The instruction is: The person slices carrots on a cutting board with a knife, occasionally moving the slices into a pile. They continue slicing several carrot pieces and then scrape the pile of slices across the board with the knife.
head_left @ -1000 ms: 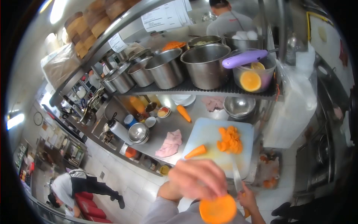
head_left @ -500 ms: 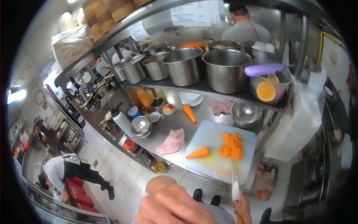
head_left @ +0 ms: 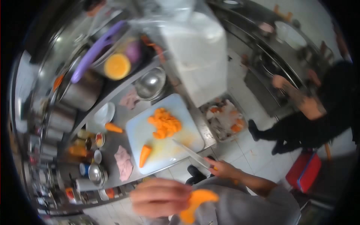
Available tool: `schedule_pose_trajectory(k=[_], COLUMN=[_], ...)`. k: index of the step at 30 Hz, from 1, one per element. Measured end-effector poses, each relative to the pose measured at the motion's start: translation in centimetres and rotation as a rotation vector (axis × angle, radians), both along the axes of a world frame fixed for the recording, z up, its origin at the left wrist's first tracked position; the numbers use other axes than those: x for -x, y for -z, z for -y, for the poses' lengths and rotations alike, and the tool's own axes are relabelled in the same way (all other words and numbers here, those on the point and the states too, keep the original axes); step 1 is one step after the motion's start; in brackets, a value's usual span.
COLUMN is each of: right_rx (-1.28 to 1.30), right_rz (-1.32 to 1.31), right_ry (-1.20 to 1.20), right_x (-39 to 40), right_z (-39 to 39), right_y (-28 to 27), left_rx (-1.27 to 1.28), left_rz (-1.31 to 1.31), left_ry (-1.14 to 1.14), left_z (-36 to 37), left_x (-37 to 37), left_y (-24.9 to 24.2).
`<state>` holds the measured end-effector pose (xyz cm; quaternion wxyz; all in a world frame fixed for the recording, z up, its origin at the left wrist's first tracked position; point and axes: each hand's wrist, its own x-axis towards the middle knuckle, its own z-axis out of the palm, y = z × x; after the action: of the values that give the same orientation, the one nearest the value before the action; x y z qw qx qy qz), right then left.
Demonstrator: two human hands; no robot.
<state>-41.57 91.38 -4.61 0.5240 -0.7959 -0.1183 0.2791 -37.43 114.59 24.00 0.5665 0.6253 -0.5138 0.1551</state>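
Since 0.5 s ago view has swung right; left hand (head_left: pixel 159 197) is now up close, fingers curled on a carrot slice (head_left: pixel 195 206), blurred. Right hand (head_left: pixel 221 168) grips knife (head_left: pixel 191 153), blade over near edge of board (head_left: pixel 163 133). Slicing looks paused; next calls for the carrot stub (head_left: pixel 144 155) on board. Left fingertips hidden; shelf smeared.

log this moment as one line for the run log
left hand: holds carrot piece | right hand: grips knife over cutting board | board: carrot slices, carrot end
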Motion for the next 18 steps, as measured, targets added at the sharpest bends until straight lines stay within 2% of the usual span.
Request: schedule_pose_trajectory(k=[1, 2, 3, 4, 5, 6, 8, 10, 13, 15, 16, 18], right_rx=[-0.078, -0.152, -0.045, 0.062, 0.096, 0.096, 0.065, 0.007, -0.004, -0.151, -0.147, -0.123], right_rz=[0.035, 0.079, 0.091, 0.1, 0.057, 0.057, -0.033, -0.02, -0.009, -0.032, -0.035, -0.021], right_ry=[0.005, 0.003, 0.006, 0.006, 0.0, 0.011, 0.017, 0.09, 0.113, 0.153, 0.144, 0.033], right_x=[0.7, 1.1, 1.3, 1.6, 1.5, 1.9, 1.9, 2.8, 3.2, 3.0, 2.5, 1.2], right_z=[0.0, -0.2, -0.6, -1.1, -0.7, -0.6, -0.1, 0.2, 1.0, 1.4, 1.5, 1.3], right_y=[1.1, 2.6, 2.4, 2.2, -1.1, -2.0, -2.5, -0.8, -0.7, -0.6, -0.8, -1.7], left_rx=[0.03, -0.069, -0.17, -0.356, -0.545, -0.546, -0.669, -0.641, -0.673, -0.73, -0.722, -0.59], left_rz=[-0.043, 0.014, 0.073, -0.027, -0.127, -0.124, -0.334, -0.566, -0.936, -1.018, -1.024, -0.983], left_ry=[-0.028, -0.189, -0.355, -0.423, -0.494, -0.483, -0.453, -0.315, -0.336, -0.437, -0.443, -0.585], left_z=[1.9, 3.9, 5.7, 7.6, 8.9, 8.5, 6.2, 3.4, 0.6, -0.4, -1.1, -2.9], left_x=[-0.4, -1.3, -2.4, -3.9, -5.2, -4.9, -2.9, 0.7, 5.5, 7.9, 8.6, 9.7], left_y=[2.1, 4.9, 7.4, 8.6, 9.5, 10.8, 13.5, 15.3, 17.9, 19.2, 19.9, 20.7])
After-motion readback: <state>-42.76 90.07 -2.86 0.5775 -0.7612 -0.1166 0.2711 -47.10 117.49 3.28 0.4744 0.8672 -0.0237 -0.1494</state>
